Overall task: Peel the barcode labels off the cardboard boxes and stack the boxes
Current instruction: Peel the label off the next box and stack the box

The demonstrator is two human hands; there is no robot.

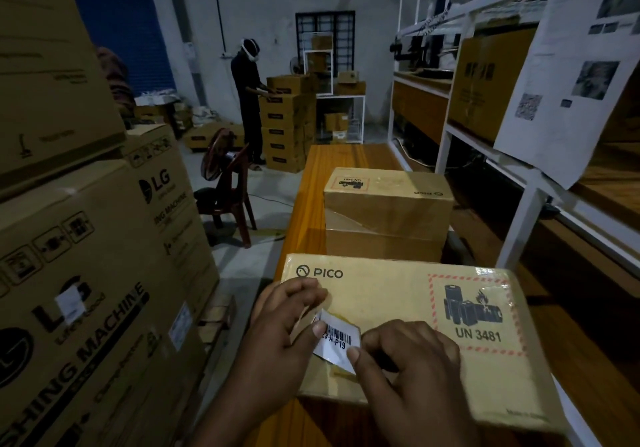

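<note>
Barcode label (335, 341), white with black bars, partly lifted off the top of the nearest PICO box (398, 294), its left end curled up, its near edge apparently still stuck to the cardboard. At far left, beyond the table's left edge, big LG washing machine cartons (86, 273) stacked on the floor, with another plain carton (45, 65) on top. Further back, a dark red plastic chair (235, 197) and a person (247, 100) standing at a pile of boxes. Left hand (277, 335) on the left part of the PICO box, fingers curled, thumb pressed down on the label's raised left end, pinching it against the forefinger. Right hand (412, 374) just beside it, fingers curled knuckles-up on the box top, thumb tip and forefinger closed on the label's right end. PICO box lying flat at the near end of the wooden table (346, 159), with a red-bordered UN 3481 sticker (478, 315) on its right half. Behind it, towards the middle of the table, two more boxes stacked: upper box (388, 200) squarely on lower box (381, 245). Along the table's right edge, a white shelf rack (519, 225), with a printed paper sheet (568, 76) hanging from its upper shelf.
</note>
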